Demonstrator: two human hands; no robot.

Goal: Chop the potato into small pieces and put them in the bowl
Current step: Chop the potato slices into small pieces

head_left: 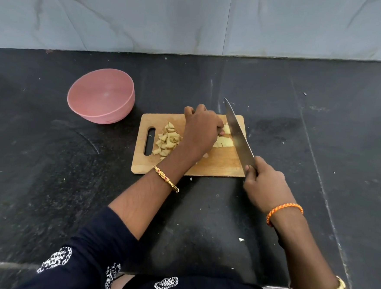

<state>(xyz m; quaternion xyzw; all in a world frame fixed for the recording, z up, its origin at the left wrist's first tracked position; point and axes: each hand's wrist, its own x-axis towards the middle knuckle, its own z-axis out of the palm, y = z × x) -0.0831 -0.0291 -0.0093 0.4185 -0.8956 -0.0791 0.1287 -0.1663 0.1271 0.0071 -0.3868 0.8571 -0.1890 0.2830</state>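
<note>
here, fingers (220, 127) curled on potato (225, 135), right hand (264, 183) gripping knife (237, 134)

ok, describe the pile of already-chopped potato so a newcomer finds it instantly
Start at the wooden cutting board on the dark counter. Go to its left end, beside the handle slot. The chopped pile lies there loose, untouched by either hand, unlike the uncut potato under the knife.
</note>
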